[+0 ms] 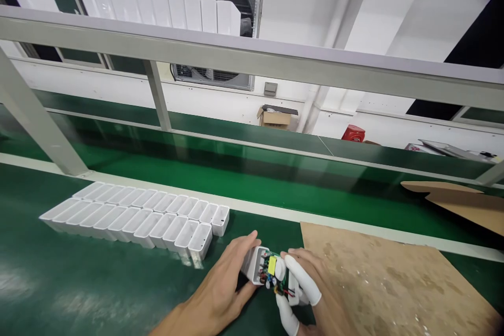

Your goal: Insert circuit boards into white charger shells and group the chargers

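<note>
Head view, right hand [313, 279], circuit board [272, 266] partly hidden

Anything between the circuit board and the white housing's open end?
Nothing visible: the right hand holds the circuit board at the open end of the white housing, gripped by the left hand.

— How does the counter [98, 286] look to us?
— Smooth and glossy; it shines back at us.
— And the white case [251, 264] we hold?
— Smooth plastic, we think; the brown sheet [378, 278] looks like matt, blotched cardboard.
</note>
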{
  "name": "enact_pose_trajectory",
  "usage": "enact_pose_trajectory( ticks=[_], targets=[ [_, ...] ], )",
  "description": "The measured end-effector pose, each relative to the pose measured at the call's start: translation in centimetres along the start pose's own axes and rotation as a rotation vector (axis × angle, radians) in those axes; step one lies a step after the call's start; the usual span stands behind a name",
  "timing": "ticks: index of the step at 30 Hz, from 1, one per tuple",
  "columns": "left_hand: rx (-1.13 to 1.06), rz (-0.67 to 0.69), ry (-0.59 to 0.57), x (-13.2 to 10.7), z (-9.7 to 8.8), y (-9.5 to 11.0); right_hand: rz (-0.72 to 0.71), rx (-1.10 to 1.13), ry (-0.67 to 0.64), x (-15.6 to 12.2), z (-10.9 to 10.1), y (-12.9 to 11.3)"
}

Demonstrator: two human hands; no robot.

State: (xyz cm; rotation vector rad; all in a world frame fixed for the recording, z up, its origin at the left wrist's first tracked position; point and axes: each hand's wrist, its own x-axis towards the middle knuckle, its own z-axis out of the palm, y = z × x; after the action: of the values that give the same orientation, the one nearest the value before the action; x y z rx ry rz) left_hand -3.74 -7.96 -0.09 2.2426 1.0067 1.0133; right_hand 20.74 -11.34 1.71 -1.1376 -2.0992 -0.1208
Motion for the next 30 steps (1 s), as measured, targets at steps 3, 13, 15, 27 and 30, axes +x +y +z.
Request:
enact_pose_trajectory(
  ticks=[3,13,15,27,30],
  targets=[
    [0.005,-0.021,-0.027,-0.1,0.1,-0.1,0.012,-0.002,0.010,-0.1,0.3,-0.1],
    [0.024,0.000,-0.057,0.0,0.5,0.0,-0.056,0.051,0.100,-1.1,2.6,1.0],
    [0.019,0.006,-0.055,0.0,0.6,-0.1,-0.052,0.051,0.102,-1.0,2.5,1.1],
    [0.018,0.005,-0.043,0.3,0.7,0.1,-0.054,0.044,0.049,0.7,0.1,-0.4],
    [0.019,-0.002,-0.043,0.2,0.8,0.0,-0.072,0.051,0.062,0.6,0.1,-0.4]
  ],
)
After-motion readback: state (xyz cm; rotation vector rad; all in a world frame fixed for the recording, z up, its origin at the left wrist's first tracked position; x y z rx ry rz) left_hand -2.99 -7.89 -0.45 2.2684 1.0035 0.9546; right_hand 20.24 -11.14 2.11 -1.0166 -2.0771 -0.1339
